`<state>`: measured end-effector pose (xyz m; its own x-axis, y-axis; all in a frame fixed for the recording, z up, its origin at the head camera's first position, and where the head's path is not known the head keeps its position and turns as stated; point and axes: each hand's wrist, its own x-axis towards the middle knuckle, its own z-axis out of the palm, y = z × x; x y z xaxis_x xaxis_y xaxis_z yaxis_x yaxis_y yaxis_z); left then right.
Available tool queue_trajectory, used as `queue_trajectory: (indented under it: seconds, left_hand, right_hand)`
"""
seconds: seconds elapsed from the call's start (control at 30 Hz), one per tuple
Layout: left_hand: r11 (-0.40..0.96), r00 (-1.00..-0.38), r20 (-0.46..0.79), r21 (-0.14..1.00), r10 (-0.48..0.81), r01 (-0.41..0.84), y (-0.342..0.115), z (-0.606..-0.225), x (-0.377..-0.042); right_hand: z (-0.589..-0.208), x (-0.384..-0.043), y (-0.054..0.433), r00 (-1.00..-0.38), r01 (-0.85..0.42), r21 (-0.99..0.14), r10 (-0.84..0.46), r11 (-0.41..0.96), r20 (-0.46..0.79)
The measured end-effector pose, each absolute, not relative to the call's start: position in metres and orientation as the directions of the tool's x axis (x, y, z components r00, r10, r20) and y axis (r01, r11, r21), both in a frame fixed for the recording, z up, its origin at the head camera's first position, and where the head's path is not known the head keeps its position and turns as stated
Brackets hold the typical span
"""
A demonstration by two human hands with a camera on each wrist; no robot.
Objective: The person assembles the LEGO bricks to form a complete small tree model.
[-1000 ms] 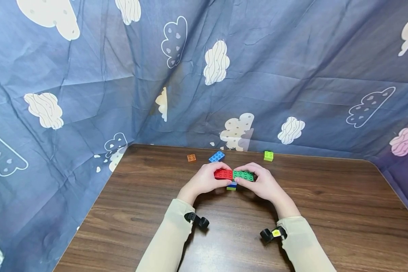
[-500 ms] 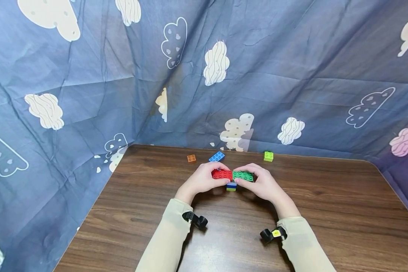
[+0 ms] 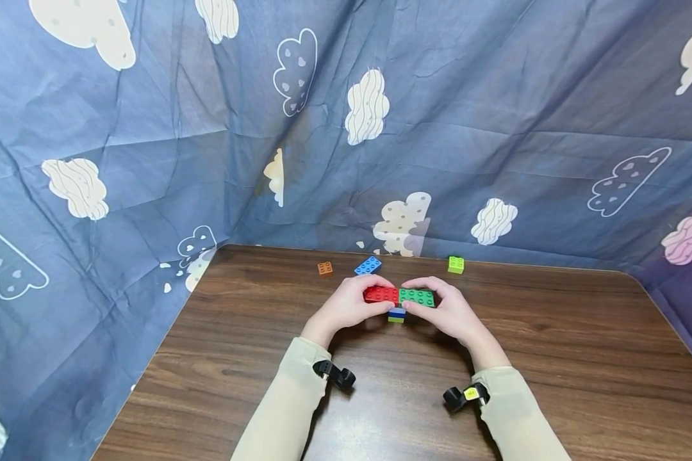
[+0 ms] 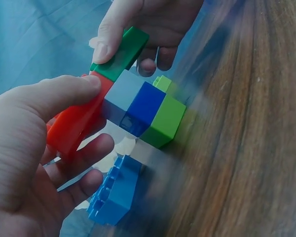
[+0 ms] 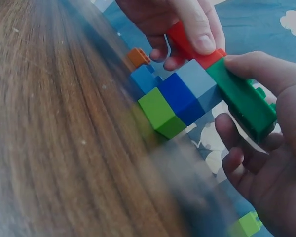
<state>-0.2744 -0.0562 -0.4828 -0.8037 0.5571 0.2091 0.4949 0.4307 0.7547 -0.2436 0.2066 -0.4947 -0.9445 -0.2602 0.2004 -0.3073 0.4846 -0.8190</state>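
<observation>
A small stack of toy building bricks stands on the table: a lime green brick at the bottom, a dark blue brick in the middle, a pale blue brick above. Across its top, a red brick and a green brick lie end to end, each reaching out to one side. My left hand pinches the red brick between thumb and fingers. On the other side, my right hand grips the green brick the same way. Where the two top bricks meet the stack is partly hidden.
Toward the back edge of the wooden table lie an orange brick, a blue brick and another lime green brick. A blue cloth with cloud prints hangs behind the table.
The red and green bricks, together with the stack beneath, have shifted slightly to the right. Both hands keep their hold and have moved a little with them.
</observation>
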Motion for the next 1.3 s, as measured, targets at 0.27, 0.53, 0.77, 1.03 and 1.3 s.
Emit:
queue_trajectory:
  seconds: [0.27, 0.53, 0.77, 1.03, 1.3]
  left_hand:
    - [0.419, -0.799, 0.237, 0.750, 0.552, 0.512, -0.051, -0.483, -0.273]
    - [0.398, -0.787, 0.255, 0.750, 0.561, 0.527, -0.044, -0.486, -0.273]
    - [0.388, -0.787, 0.256, 0.758, 0.562, 0.524, -0.044, -0.487, -0.272]
    - [0.389, -0.803, 0.229, 0.781, 0.550, 0.489, -0.050, -0.482, -0.272]
    - [0.367, -0.871, 0.282, 0.822, 0.402, 0.436, -0.069, -0.476, -0.278]
  right_hand:
    - [-0.506, -0.245, 0.213, -0.960, -0.232, -0.902, -0.237, 0.365, 0.151]
    - [-0.517, -0.248, 0.218, -0.974, -0.156, -0.942, -0.208, 0.297, 0.095]
    - [-0.521, -0.250, 0.217, -0.971, -0.160, -0.953, -0.213, 0.256, 0.106]
    - [-0.522, -0.249, 0.216, -0.970, -0.164, -0.958, -0.213, 0.236, 0.114]
    - [-0.524, -0.250, 0.217, -0.975, -0.147, -0.951, -0.203, 0.272, 0.092]
